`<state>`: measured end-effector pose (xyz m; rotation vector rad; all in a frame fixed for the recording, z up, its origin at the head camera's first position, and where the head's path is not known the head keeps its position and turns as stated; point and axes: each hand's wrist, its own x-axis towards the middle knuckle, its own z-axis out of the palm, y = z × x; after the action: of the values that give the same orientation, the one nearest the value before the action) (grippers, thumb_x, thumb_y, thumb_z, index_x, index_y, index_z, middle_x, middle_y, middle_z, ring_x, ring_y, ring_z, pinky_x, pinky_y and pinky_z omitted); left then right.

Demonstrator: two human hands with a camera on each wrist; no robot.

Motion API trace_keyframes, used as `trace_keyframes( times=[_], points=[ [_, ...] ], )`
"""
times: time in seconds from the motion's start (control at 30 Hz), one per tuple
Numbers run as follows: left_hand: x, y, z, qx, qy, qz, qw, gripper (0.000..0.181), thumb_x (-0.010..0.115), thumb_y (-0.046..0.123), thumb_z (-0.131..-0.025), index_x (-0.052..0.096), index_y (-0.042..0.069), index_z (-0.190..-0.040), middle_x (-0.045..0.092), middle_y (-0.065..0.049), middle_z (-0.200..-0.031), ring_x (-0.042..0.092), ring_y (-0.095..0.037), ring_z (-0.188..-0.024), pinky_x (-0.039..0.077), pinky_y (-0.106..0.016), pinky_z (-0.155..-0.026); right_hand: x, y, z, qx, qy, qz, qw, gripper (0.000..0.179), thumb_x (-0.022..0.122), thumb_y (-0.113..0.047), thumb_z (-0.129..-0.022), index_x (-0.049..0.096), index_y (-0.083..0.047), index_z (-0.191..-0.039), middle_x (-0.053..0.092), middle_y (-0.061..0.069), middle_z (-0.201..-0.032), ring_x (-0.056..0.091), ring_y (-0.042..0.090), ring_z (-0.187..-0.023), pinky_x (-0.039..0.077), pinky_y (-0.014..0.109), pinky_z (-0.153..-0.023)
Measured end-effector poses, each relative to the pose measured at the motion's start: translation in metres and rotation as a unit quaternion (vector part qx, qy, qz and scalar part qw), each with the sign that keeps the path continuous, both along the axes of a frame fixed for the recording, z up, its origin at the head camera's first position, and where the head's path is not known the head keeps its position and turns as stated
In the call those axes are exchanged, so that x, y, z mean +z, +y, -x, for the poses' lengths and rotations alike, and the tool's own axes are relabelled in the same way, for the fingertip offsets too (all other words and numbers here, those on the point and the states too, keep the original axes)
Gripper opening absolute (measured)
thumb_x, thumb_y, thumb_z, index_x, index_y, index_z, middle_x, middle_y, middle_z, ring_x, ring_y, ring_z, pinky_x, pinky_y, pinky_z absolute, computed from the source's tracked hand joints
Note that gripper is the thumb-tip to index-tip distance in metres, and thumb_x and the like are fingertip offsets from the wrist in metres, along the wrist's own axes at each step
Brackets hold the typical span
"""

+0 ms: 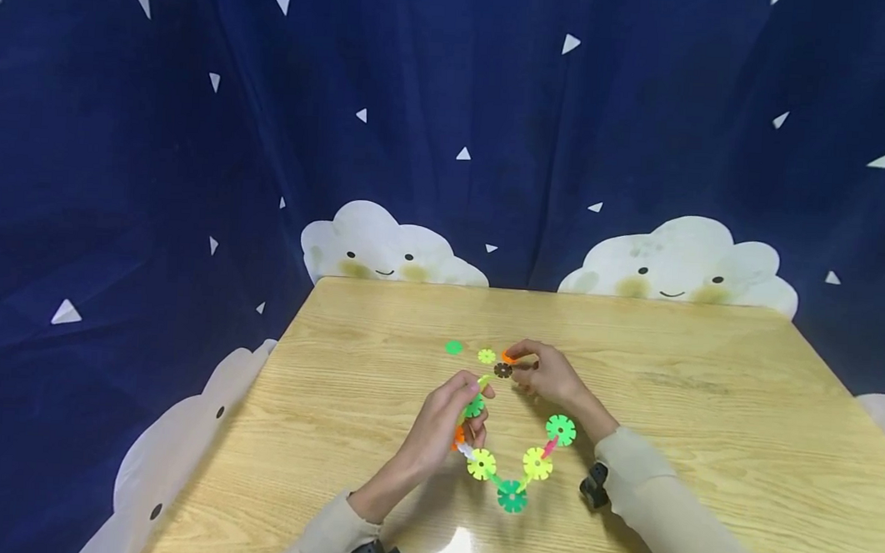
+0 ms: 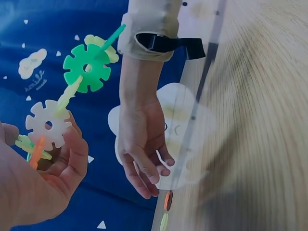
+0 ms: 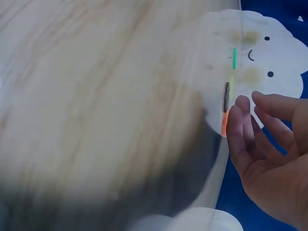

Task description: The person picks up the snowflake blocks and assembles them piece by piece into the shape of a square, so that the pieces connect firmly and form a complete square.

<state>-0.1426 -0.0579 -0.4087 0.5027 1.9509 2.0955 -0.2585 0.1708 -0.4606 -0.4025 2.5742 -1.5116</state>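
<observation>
My left hand grips one end of a chain of slotted plastic snowflake discs in yellow, green, white, orange and pink. The chain curves through the air in a U, and its free end is a green disc. Part of it is hidden behind the left fingers. In the left wrist view a white disc sits by the fingertips. My right hand reaches over the table, fingers loosely bent and apart from the thumb. Its fingertips are close to an orange disc and a dark brown disc; contact cannot be told.
A yellow-green disc and a green disc lie left of the orange one on the wooden table. Behind the table hangs a dark blue curtain with white clouds and triangles. Both wrists wear black straps.
</observation>
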Motion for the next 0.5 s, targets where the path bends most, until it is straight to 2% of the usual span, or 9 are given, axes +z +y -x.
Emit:
trace_keyframes(
  times=[0.17, 0.3, 0.43, 0.5],
  points=[
    [-0.002, -0.006, 0.001, 0.015, -0.002, -0.004, 0.9999, 0.036, 0.038, 0.033, -0.111, 0.057, 0.004, -0.115, 0.048, -0.003, -0.075, 0.057, -0.018, -0.06, 0.051, -0.026, -0.06, -0.008, -0.005, 0.004, 0.013, 0.014, -0.003, 0.9998, 0.039, 0.067, 0.01, -0.09, 0.062, 0.008, -0.129, 0.065, 0.028, -0.123, 0.063, 0.02, -0.069, 0.052, 0.03, -0.055],
    [-0.005, -0.012, 0.001, 0.026, 0.003, -0.006, 0.9996, 0.034, 0.037, 0.032, -0.111, 0.057, 0.004, -0.114, 0.048, -0.004, -0.074, 0.057, -0.019, -0.06, 0.051, -0.027, -0.062, -0.013, -0.007, 0.006, 0.017, 0.028, -0.022, 0.9992, 0.037, 0.07, 0.01, -0.088, 0.066, 0.005, -0.125, 0.066, 0.027, -0.122, 0.063, 0.014, -0.072, 0.05, 0.025, -0.053],
    [-0.007, -0.018, 0.002, 0.035, 0.008, 0.0, 0.9994, 0.034, 0.037, 0.032, -0.111, 0.056, 0.004, -0.113, 0.048, -0.004, -0.073, 0.057, -0.019, -0.06, 0.051, -0.026, -0.061, -0.014, -0.01, 0.005, 0.012, 0.027, -0.033, 0.999, 0.033, 0.07, 0.01, -0.089, 0.069, 0.003, -0.121, 0.068, 0.025, -0.123, 0.068, 0.018, -0.08, 0.051, 0.025, -0.052],
    [-0.008, -0.021, 0.002, 0.038, 0.011, 0.004, 0.9992, 0.034, 0.036, 0.031, -0.111, 0.056, 0.004, -0.113, 0.049, -0.004, -0.074, 0.057, -0.019, -0.06, 0.051, -0.026, -0.061, -0.015, -0.012, 0.005, 0.013, 0.027, -0.034, 0.999, 0.03, 0.069, 0.011, -0.089, 0.07, 0.003, -0.119, 0.07, 0.024, -0.121, 0.071, 0.024, -0.089, 0.052, 0.025, -0.054]
  ],
)
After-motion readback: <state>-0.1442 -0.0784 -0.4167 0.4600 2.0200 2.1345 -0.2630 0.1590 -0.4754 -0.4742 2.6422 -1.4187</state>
